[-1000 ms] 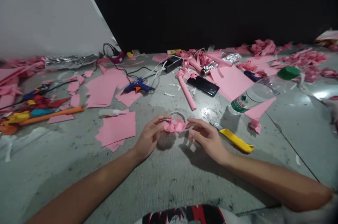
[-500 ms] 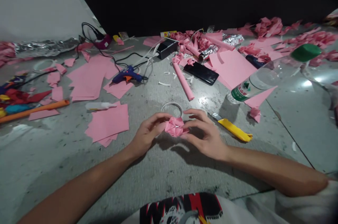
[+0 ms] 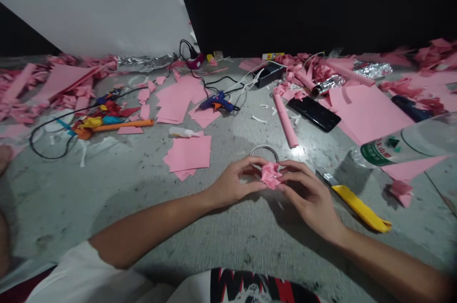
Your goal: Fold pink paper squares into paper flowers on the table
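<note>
A small crumpled pink paper flower [image 3: 270, 175] is pinched between both my hands just above the grey table [image 3: 150, 198]. My left hand [image 3: 233, 183] grips its left side with fingertips, and my right hand [image 3: 309, 193] grips its right side. A roll of clear tape [image 3: 264, 151] lies right behind the flower. A stack of pink paper squares [image 3: 188, 155] lies to the left of my left hand, and a yellow utility knife [image 3: 357, 204] lies to the right of my right hand.
A rolled pink paper tube [image 3: 285, 120], a black phone [image 3: 314, 113], a blue glue gun [image 3: 218, 101] with cables, a white glue bottle [image 3: 183, 132] and a tipped water bottle [image 3: 403, 143] lie around. Pink scraps and foil line the far edge. A white board [image 3: 100, 3] leans at the back left.
The view has swung left, so everything sits further right in the frame. My hands have closed in tighter on the pink flower, still holding it from both sides.
</note>
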The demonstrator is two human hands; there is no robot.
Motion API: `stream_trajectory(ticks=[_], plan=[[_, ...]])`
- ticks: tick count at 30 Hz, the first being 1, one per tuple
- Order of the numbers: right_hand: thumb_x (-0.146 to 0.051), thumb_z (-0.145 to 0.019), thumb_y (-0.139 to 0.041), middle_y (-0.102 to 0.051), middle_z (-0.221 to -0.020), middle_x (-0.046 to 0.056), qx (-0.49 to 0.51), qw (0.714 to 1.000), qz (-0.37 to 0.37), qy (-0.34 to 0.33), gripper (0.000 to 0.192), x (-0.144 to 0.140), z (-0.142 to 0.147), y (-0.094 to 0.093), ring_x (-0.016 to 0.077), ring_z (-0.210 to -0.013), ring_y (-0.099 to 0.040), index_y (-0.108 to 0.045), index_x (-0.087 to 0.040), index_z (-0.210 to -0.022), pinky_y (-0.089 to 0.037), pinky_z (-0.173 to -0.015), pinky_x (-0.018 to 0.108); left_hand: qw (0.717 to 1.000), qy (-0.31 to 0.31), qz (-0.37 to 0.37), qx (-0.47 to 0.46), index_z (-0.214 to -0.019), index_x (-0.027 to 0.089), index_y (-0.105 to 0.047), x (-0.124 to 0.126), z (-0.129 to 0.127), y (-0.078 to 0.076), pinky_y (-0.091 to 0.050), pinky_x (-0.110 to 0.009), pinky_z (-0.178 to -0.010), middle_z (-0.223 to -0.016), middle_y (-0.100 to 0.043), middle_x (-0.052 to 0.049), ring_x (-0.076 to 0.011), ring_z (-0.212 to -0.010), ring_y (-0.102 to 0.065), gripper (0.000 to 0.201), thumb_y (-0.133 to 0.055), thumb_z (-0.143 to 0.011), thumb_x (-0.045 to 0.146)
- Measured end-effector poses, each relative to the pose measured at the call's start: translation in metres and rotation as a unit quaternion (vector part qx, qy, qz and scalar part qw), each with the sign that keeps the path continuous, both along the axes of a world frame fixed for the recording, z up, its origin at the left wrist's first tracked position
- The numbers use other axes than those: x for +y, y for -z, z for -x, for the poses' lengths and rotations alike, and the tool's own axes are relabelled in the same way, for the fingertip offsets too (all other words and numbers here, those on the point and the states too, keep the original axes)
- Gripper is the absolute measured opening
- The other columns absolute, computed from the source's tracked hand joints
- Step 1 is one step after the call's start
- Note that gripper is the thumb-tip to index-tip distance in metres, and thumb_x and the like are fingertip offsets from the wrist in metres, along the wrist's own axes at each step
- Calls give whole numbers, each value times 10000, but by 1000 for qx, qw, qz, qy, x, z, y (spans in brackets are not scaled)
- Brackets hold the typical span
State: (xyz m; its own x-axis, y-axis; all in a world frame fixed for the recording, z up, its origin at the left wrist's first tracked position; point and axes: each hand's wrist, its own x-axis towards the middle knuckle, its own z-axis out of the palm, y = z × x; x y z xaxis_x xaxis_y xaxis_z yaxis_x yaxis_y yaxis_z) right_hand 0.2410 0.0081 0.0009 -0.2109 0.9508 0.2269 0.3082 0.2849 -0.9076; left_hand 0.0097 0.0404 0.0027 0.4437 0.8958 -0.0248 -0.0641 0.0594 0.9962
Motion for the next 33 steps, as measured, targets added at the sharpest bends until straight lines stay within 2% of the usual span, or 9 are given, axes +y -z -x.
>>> stream_trajectory(ticks=[6, 11, 15, 18, 21, 23, 28, 31, 33], plan=[[-308, -984, -674, -619, -1399, 96, 14, 999, 29, 28, 170, 0, 1, 4, 291, -1279, -610, -772, -267, -1116, -502, -1081, 466, 995, -84, 9, -58, -1284, 243, -645, 7, -2, 10, -521, -400, -1027, -1329, -677, -104, -264, -1168, -686, 475, -819, -842, 267], [-330, -985, -673, -604, -1427, 92, 23, 999, 37, 28, 171, 1, 1, 6, 284, -1268, -613, -772, -268, -1109, -560, -951, 408, 972, -189, -44, -135, -1448, 347, -507, 29, 11, 5, -404, -414, -1193, -1704, -305, -44, -284, -1537, -387, 696, -815, -833, 242], [-337, -992, -662, -606, -1425, 91, 21, 999, 43, 26, 164, 1, 1, 6, 277, -1238, -623, -774, -267, -1088, -565, -880, 386, 964, -246, -98, -18, -1262, 231, -680, 41, 46, -21, -467, -438, -1127, -1437, -625, -113, -299, -1383, -546, 452, -799, -828, 269], [-342, -994, -652, -623, -1402, 98, 22, 998, 43, 26, 171, 3, 0, 6, 282, -1244, -619, -781, -258, -1070, -562, -890, 397, 965, -164, -107, 176, -1125, 215, -775, 41, 89, -35, -461, -535, -1109, -1181, -757, -117, -327, -1181, -651, 309, -778, -846, 350], [-332, -998, -643, -640, -1378, 96, 22, 999, 42, 23, 170, 4, 1, 5, 279, -1233, -626, -784, -254, -1056, -551, -901, 399, 907, -82, -220, 350, -1051, 255, -815, 31, 133, -31, -347, -556, -1203, -1239, -756, -111, -358, -1276, -607, 316, -850, -758, 370], [-325, -1001, -641, -646, -1368, 91, 15, 999, 43, 22, 166, 4, 2, 5, 273, -1213, -635, -785, -258, -1049, -543, -899, 397, 871, -22, -248, 424, -1207, 264, -777, 21, 154, -22, -297, -572, -1229, -1424, -670, -116, -371, -1390, -532, 424, -807, -808, 404], [-327, -1000, -640, -655, -1358, 91, 5, 999, 38, 21, 169, 3, 3, 6, 277, -1200, -643, -792, -265, -1042, -545, -906, 407, 849, -47, -234, 472, -1211, 234, -775, 9, 172, -13, -463, -481, -1089, -1281, -757, -114, -337, -1201, -670, 390, -613, -952, 475], [-338, -1002, -639, -662, -1353, 94, 12, 999, 34, 26, 172, 3, 2, 8, 280, -1223, -636, -789, -269, -1051, -559, -882, 392, 850, -58, -242, 464, -1057, 257, -817, 8, 170, -22, -522, -385, -943, -1124, -808, -78, -305, -1044, -719, 302, -614, -951, 455], [-341, -1002, -642, -682, -1324, 93, 15, 999, 31, 21, 168, 2, 2, 7, 278, -1213, -645, -787, -272, -1053, -563, -902, 400, 840, -118, -269, 457, -988, 262, -812, 4, 163, -31, -519, -332, -842, -1019, -811, -59, -276, -940, -715, 235, -652, -931, 424]])
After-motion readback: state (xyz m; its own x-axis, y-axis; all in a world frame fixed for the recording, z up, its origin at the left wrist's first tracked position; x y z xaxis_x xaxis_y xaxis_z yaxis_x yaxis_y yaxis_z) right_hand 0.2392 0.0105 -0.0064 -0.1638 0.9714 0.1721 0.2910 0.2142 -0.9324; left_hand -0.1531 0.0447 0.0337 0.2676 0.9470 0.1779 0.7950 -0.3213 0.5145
